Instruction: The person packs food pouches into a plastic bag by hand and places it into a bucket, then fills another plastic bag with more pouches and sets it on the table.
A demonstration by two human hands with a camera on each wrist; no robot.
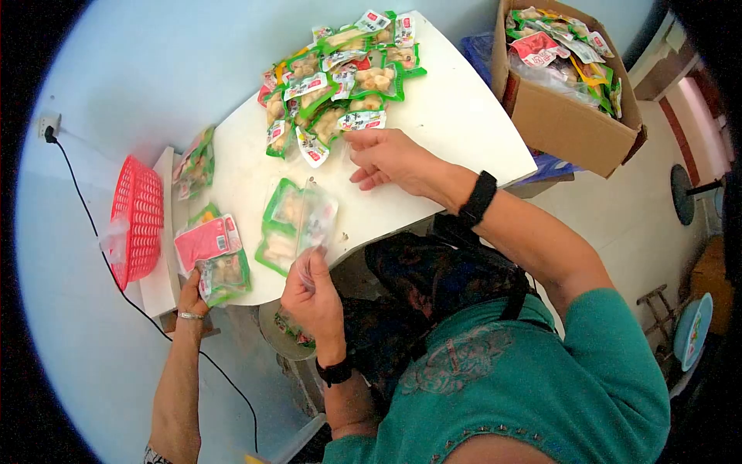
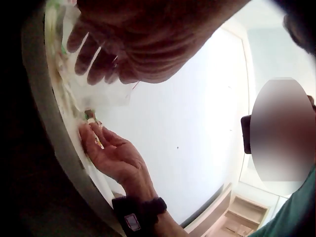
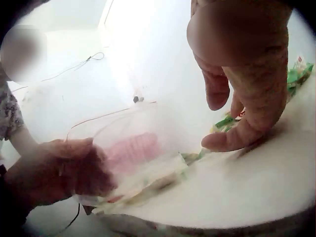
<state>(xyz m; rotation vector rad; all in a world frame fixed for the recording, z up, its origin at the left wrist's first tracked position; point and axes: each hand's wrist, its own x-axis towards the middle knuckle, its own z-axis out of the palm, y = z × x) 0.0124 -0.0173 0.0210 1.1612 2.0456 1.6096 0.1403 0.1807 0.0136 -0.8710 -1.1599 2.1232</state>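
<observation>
My left hand point(image 1: 315, 298) grips the lower edge of a clear plastic bag point(image 1: 321, 216) at the table's near edge. The bag overlaps two green-edged snack packets point(image 1: 278, 247) with pale pieces showing through. In the left wrist view, clear film lies over the fingers of my left hand point(image 2: 123, 44). My right hand point(image 1: 394, 162) is at the near side of a heap of green-and-white snack packets point(image 1: 328, 81). Its fingers are loosely bent, thumb apart, fingertips close to the nearest packets; in the right wrist view my right hand point(image 3: 247, 94) has a gap beneath its palm.
Another person's hand point(image 1: 192, 294) holds packets, one with a red label point(image 1: 207, 243), at the table's left. A red mesh basket point(image 1: 143, 224) stands by the wall near a black cord point(image 1: 93, 216). A cardboard box point(image 1: 556, 116) of packets is right of the white table point(image 1: 456, 116).
</observation>
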